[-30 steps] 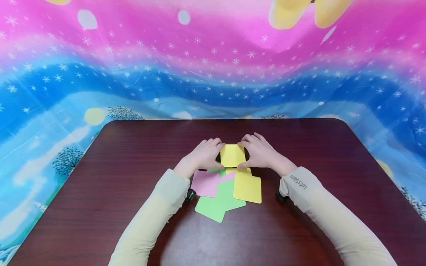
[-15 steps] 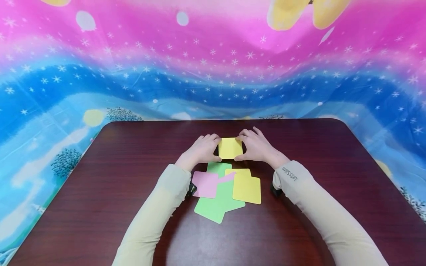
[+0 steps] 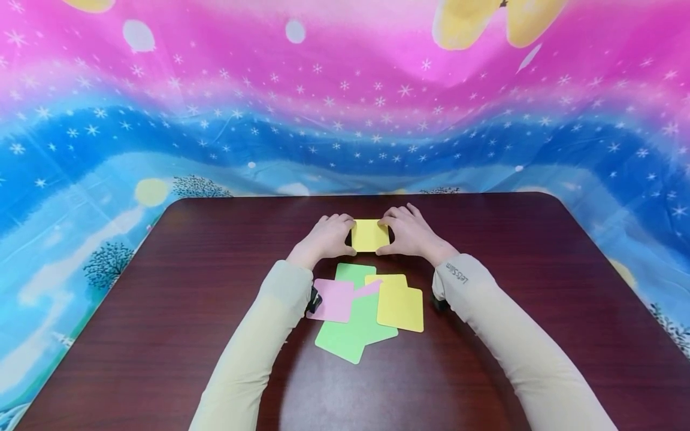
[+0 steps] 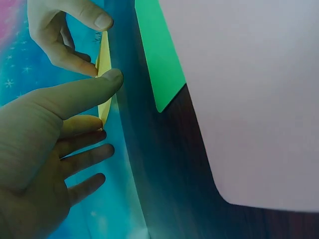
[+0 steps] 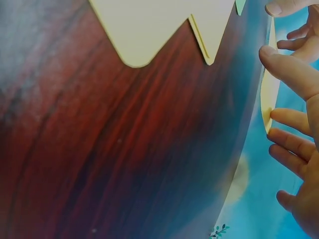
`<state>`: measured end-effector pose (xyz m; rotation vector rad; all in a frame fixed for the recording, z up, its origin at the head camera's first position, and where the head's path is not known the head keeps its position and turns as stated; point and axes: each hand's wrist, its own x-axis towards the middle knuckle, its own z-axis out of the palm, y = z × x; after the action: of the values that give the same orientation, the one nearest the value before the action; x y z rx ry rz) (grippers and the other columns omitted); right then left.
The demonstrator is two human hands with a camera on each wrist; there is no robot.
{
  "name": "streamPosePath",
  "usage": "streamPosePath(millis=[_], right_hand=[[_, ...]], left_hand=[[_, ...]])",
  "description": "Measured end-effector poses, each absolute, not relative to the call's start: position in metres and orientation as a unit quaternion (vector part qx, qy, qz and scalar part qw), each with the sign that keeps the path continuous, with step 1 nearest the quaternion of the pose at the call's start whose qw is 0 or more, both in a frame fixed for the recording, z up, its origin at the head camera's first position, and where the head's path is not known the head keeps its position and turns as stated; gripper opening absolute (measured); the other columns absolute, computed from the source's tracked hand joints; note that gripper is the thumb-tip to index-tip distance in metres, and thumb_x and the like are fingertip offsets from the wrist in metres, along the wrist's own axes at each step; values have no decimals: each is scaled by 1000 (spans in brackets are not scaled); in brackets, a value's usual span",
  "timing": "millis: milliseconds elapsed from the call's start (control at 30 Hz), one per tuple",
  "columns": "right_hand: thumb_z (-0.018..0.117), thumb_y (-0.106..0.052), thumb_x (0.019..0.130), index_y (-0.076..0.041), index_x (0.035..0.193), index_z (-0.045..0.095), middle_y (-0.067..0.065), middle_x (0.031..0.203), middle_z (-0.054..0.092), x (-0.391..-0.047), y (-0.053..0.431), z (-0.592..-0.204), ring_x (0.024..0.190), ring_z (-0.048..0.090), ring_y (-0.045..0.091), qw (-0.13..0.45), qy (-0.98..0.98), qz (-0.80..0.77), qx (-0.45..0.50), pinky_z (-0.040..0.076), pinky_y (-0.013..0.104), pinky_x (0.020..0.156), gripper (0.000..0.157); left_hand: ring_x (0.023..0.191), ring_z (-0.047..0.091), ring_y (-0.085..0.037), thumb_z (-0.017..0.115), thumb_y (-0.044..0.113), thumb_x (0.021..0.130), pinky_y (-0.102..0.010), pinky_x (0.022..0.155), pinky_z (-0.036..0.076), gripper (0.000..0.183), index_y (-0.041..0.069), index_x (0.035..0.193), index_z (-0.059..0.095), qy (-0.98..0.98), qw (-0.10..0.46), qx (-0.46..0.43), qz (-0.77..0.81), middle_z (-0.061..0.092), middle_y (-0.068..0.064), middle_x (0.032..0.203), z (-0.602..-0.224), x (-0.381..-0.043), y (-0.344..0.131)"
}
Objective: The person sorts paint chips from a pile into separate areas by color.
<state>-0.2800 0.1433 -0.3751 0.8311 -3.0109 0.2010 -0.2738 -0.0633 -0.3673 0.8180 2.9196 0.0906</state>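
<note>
A square yellow card (image 3: 369, 237) is held by both hands beyond the pile, in the upper middle of the head view. My left hand (image 3: 325, 237) pinches its left side between thumb and fingers, and my right hand (image 3: 412, 232) pinches the right side likewise. Seen nearly edge-on in the left wrist view, the yellow card (image 4: 103, 62) looks thin and slightly bowed. Closer to me lie overlapping cards: a pink card (image 3: 333, 300) on the left, a yellow card (image 3: 401, 308) on the right, and green cards (image 3: 350, 338) beneath them.
The dark red-brown wooden table (image 3: 215, 323) has rounded far corners. Behind it hangs a pink and blue patterned cloth (image 3: 345, 131). Dark devices, such as the left wrist camera (image 3: 314, 300), are strapped under both wrists.
Both hands have moved away from me and slightly left with the yellow card. A gap now separates it from the pile, where more of a green card shows.
</note>
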Motion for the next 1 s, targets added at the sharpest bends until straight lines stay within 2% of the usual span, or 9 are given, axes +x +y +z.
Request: streamPosePath(millis=[633,1000], right_hand=[[69,-52,71,-16,120,59,6,120,49,-290,141,-381,117,37,27,-41,-961,79,262,8,53,108,62],[68,-52,73,-18,122,58,5,123,48,-296,142,-386,119,35,27,-68,-962,79,254,9,52,108,61]], left_hand=[[126,36,-25,68,39,78,-44,104,26,64,11,132,47,963,93,249,40,41,-6,137,-375,-286,-61],[124,39,-25,67,36,80,-44,102,28,52,13,126,54,963,107,245,43,44,-6,135,-375,-286,-58]])
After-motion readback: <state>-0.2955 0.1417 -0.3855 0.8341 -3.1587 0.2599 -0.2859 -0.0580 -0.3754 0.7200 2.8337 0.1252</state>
